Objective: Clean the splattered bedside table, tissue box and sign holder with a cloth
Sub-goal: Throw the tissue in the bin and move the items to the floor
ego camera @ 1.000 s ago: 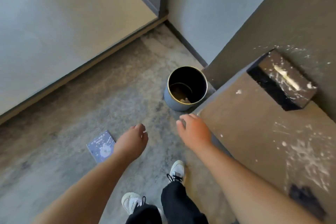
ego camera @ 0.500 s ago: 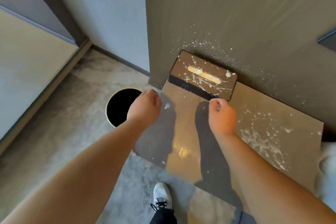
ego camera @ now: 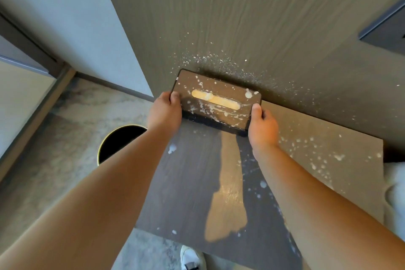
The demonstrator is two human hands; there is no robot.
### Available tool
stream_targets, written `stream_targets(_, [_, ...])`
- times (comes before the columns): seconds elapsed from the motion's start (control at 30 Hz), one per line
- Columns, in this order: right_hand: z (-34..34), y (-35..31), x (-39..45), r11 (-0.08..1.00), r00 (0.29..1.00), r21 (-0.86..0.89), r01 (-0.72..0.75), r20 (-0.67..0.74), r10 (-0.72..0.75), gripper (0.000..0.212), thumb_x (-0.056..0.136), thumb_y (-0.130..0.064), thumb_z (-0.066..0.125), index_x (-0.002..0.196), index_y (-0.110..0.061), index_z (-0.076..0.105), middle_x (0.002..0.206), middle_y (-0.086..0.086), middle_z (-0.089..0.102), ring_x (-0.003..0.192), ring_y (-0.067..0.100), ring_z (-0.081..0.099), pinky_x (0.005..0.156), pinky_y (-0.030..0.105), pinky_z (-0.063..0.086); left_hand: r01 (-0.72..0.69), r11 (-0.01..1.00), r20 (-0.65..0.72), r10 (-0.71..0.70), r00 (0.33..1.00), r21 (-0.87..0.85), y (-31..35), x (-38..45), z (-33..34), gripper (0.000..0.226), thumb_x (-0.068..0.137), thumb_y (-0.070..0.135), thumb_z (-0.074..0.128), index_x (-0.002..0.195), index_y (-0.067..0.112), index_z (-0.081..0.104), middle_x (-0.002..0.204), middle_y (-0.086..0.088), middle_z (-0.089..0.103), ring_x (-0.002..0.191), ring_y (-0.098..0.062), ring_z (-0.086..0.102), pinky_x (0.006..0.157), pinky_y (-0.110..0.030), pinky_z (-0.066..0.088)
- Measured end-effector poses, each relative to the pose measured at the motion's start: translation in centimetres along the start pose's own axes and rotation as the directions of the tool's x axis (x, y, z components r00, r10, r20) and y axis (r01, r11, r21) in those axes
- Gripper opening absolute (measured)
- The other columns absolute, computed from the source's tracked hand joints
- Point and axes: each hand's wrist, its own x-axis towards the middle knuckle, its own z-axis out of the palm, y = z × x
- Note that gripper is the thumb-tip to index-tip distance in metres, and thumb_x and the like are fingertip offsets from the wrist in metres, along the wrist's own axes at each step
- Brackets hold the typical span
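Observation:
A dark brown tissue box [ego camera: 221,90] with a pale slot on top sits at the back of the bedside table [ego camera: 328,149], against the wall panel. White splatter covers the box, the table top and the panel behind. My left hand [ego camera: 165,112] grips the box's left end, thumb on the top. My right hand [ego camera: 262,125] grips its right end. No cloth and no sign holder are in view.
A round dark bin with a gold rim [ego camera: 118,140] stands on the grey carpet left of the table. White bedding [ego camera: 396,193] borders the table's right edge. A dark wall fixture [ego camera: 385,28] sits at the upper right. My shoe [ego camera: 190,257] is below the table's front edge.
My view turned from the floor and bin to the table. Both hands moved forward over the table top and closed on the two ends of the tissue box.

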Motion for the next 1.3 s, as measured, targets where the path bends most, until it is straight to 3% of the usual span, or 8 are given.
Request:
stream_targets(0.23, [1.6,-0.7,-0.9,0.970,0.998,0.234,-0.058,0.013,0.057,0.035,0.096,-0.043,0.042,0.123,-0.028,0.058,0.110,-0.003,0.067,0.096,0.015,0.063,0.084,0.035,0.051,0.010,0.998,-0.020,-0.011,1.000,-0.062,-0.3,-0.6,0.4,0.032,0.099,0.035,0.029,0.091,0.013,0.051,0.073,0.002,0.051,0.071,-0.021,0.048,0.057,-0.033,0.031])
stream_targets(0.37, [1.9,-2.6,-2.2,0.969,0.998,0.248,-0.018,0.056,0.005,0.031,0.094,-0.041,0.045,0.118,-0.030,0.061,0.109,-0.008,0.069,0.100,0.015,0.064,0.092,0.041,0.052,0.054,0.983,-0.032,-0.060,0.998,-0.173,-1.1,-2.6,-1.8,0.035,0.099,0.036,0.029,0.095,0.013,0.055,0.081,-0.001,0.058,0.075,-0.018,0.054,0.061,-0.033,0.037])
stream_targets(0.63, [6.2,-6.4,-11.3,0.972,0.956,0.161,0.171,0.213,-0.204,0.029,0.089,-0.044,0.045,0.107,-0.030,0.064,0.098,-0.010,0.069,0.090,0.010,0.065,0.081,0.038,0.054,0.180,0.918,-0.219,-0.268,0.938,-0.352,-7.3,-10.2,-11.2,0.031,0.097,0.042,0.032,0.094,0.025,0.057,0.080,0.012,0.061,0.074,-0.003,0.055,0.059,-0.024,0.037])
stream_targets(0.73, [9.8,-6.2,-17.0,0.968,0.911,0.116,0.222,0.329,-0.249,0.029,0.088,-0.046,0.045,0.102,-0.028,0.063,0.095,-0.009,0.069,0.089,0.014,0.065,0.083,0.042,0.055,0.226,0.874,-0.297,-0.373,0.879,-0.430,-12.4,-14.4,-15.1,0.035,0.096,0.044,0.032,0.105,0.026,0.060,0.090,0.012,0.064,0.083,-0.001,0.057,0.065,-0.024,0.042])
stream_targets(0.83, [14.1,-5.4,-22.9,0.954,0.846,0.093,0.284,0.443,-0.295,0.032,0.088,-0.046,0.045,0.111,-0.032,0.063,0.095,-0.016,0.068,0.087,0.001,0.063,0.076,0.030,0.051,0.273,0.826,-0.362,-0.480,0.799,-0.494,-18.5,-18.5,-18.1,0.034,0.097,0.044,0.032,0.107,0.026,0.060,0.091,0.012,0.064,0.082,0.001,0.057,0.065,-0.024,0.042])
stream_targets(0.97, [19.8,-2.7,-30.5,0.921,0.734,0.040,0.388,0.591,-0.335,0.037,0.089,-0.047,0.044,0.120,-0.034,0.060,0.100,-0.019,0.065,0.091,0.001,0.061,0.078,0.029,0.051,0.316,0.764,-0.432,-0.597,0.676,-0.562,-27.6,-23.7,-20.2,0.034,0.098,0.041,0.032,0.109,0.024,0.060,0.088,0.016,0.062,0.078,0.008,0.055,0.062,-0.015,0.037])
stream_targets(1.13, [25.7,3.7,-37.4,0.887,0.618,-0.006,0.462,0.719,-0.317,0.031,0.088,-0.042,0.046,0.109,-0.028,0.064,0.098,-0.007,0.068,0.091,0.015,0.064,0.085,0.043,0.054,0.356,0.673,-0.440,-0.713,0.546,-0.649,-37.7,-29.7,-19.0,0.036,0.099,0.038,0.033,0.111,0.018,0.060,0.089,0.015,0.061,0.084,-0.004,0.055,0.066,-0.017,0.037])
stream_targets(1.3, [30.5,11.6,-39.7,0.835,0.521,-0.044,0.548,0.799,-0.300,0.026,0.088,-0.040,0.048,0.103,-0.027,0.065,0.083,-0.013,0.065,0.075,0.001,0.060,0.067,0.027,0.046,0.393,0.585,-0.384,-0.788,0.481,-0.709,-46.5,-33.4,-14.0,0.033,0.100,0.038,0.030,0.105,0.023,0.059,0.088,0.016,0.061,0.084,0.001,0.056,0.068,-0.016,0.041])
